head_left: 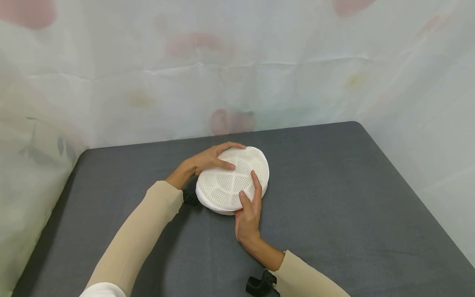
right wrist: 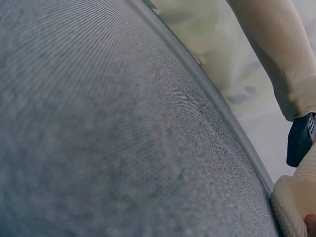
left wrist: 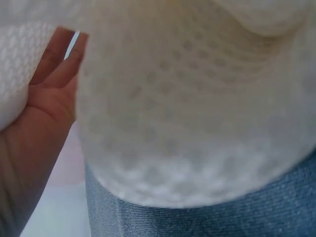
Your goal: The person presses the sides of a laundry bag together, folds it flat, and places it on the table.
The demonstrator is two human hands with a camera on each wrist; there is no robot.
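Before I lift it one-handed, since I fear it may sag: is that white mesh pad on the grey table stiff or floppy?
Probably soft: the white mesh pad shows creases and dips under the left hand and right hand. It likely is light, being open mesh. Its flat shape on the grey table suggests it won't roll.

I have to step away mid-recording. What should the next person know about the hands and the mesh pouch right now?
Left hand: fingers lie fairly straight over the far-left top of the white mesh pouch, thumb on top.
Right hand: fingers rest on the pouch's near edge, index stretched across the top.
The pouch lies flat near the middle of the grey table, round and puffed; neither hand lifts it.
Done: pouch set down and steadied by both hands.
Left: cannot tell whether it is open or closed, since no zip shows; check that first.
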